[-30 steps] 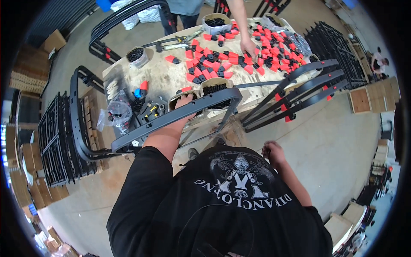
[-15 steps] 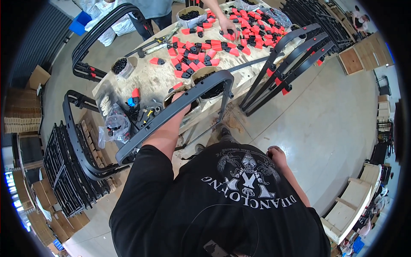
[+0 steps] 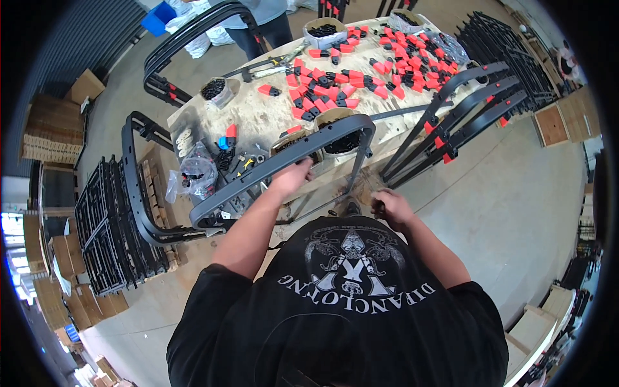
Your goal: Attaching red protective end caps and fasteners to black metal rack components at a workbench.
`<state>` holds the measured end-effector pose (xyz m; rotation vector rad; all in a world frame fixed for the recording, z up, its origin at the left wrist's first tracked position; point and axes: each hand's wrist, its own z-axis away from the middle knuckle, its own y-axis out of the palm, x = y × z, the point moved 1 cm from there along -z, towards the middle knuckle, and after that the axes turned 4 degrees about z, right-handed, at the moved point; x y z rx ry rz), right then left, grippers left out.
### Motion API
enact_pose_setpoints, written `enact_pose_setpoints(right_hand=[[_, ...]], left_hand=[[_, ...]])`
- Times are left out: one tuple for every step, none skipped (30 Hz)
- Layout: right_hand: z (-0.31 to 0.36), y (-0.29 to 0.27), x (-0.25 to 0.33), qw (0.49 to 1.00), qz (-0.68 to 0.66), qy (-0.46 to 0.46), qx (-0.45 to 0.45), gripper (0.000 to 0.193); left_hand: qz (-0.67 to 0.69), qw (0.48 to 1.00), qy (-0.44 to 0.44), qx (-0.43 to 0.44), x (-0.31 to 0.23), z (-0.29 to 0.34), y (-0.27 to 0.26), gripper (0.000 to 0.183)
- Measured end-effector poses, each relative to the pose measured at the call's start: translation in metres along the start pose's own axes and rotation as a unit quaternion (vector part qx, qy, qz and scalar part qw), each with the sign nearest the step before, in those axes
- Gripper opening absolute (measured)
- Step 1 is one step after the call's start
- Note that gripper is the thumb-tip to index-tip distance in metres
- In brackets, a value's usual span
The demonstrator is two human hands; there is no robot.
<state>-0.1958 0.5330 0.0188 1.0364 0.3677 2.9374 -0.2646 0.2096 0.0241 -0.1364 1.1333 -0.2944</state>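
Note:
My left hand (image 3: 293,178) is just below a black bent metal frame (image 3: 277,165) at the table's near edge. Its fingers are curled together; whatever they may hold is too small to make out. Behind the frame, partly hidden by it, stands an open box (image 3: 288,140), with a second box of small black parts (image 3: 340,143) to its right. My right hand (image 3: 393,208) hovers in front of my body, right of the frame's end. Its fingers are closed too, with something dark at the fingertips that I cannot identify.
Many red-and-black plastic pieces (image 3: 322,93) cover the wooden table (image 3: 248,119). Black frames (image 3: 445,122) lean at its right end; another frame (image 3: 138,187) stands left. A clear plastic bag (image 3: 198,171) and small tools lie near left. A person (image 3: 271,29) stands across the table.
My left hand has come out of the box area, back toward me below the frame. My right hand has moved forward and inward. The other person's hand has left the red pieces.

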Motion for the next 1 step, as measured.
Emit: enact_pose_setpoints(right_hand=[[-0.0096,0.0126,0.0085,0.999,-0.009,0.013,0.035,0.028]], left_hand=[[0.016,0.997,0.052,0.048,-0.0161,0.0173,0.0028,0.023]])
